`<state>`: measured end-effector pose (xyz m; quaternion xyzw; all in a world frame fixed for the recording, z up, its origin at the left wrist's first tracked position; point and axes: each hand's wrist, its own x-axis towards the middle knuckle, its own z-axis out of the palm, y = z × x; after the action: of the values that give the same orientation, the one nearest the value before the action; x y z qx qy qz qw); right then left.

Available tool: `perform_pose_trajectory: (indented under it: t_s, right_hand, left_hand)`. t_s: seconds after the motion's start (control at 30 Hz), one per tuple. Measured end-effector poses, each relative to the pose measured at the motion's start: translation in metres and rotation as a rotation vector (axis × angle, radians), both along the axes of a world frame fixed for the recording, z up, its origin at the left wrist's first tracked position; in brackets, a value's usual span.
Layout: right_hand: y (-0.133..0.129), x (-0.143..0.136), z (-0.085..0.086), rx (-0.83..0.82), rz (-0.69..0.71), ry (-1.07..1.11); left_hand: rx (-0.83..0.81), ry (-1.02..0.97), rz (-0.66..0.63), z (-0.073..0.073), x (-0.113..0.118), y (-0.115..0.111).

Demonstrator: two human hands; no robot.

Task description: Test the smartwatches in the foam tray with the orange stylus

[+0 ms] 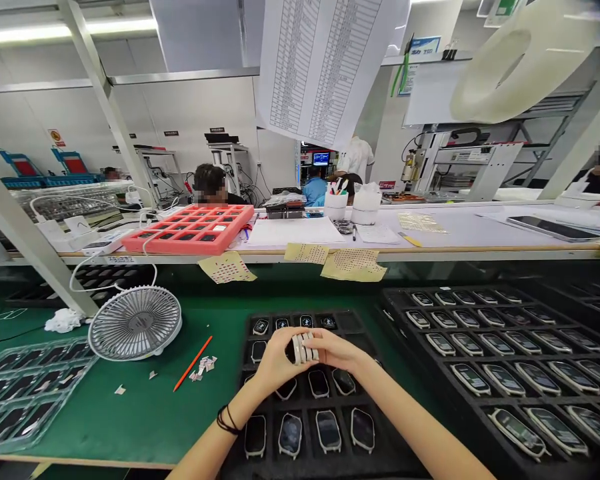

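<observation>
Both hands meet over a black foam tray (305, 400) that holds rows of watch bodies. My left hand (279, 360) is wrapped round the left side of a small stack of watch bodies (305, 348), standing on edge side by side. From the right, my right hand (333, 350) has its fingers closed on the same stack. Beneath the hands, watch bodies such as this one (329, 430) lie face up in the tray slots. Some at the tray's far edge have lit screens. The palms and part of the stack are hidden by the fingers.
Larger black trays of watch bodies (495, 343) stand at the right. On the left are a white fan (135, 323), a red pen (193, 363), paper scraps (203, 368) and a clear tray (30, 393). A shelf (450, 253) with a red tray (195, 229) runs across behind.
</observation>
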<state>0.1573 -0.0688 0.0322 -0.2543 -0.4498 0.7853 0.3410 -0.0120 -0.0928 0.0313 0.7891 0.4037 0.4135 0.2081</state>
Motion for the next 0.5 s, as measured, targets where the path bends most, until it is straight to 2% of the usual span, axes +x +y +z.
perform_pose_trajectory:
  t_s: [0.17,0.3,0.4,0.5]
  right_hand:
    - [0.002,-0.014,-0.013,0.008,-0.043,-0.030]
    - [0.001,-0.015,-0.014,0.021,-0.117,-0.032]
    - [0.007,-0.006,-0.014,-0.024,-0.207,0.006]
    - [0.015,0.005,-0.016,-0.090,-0.326,0.035]
  left_hand:
    - [-0.024,0.025,-0.035,-0.007,-0.007,0.001]
    - [-0.073,-0.007,-0.046,-0.005,-0.016,0.002]
    - [-0.210,-0.219,0.056,-0.002,-0.030,0.008]
    - [-0.506,-0.515,0.209,-0.003,-0.048,0.023]
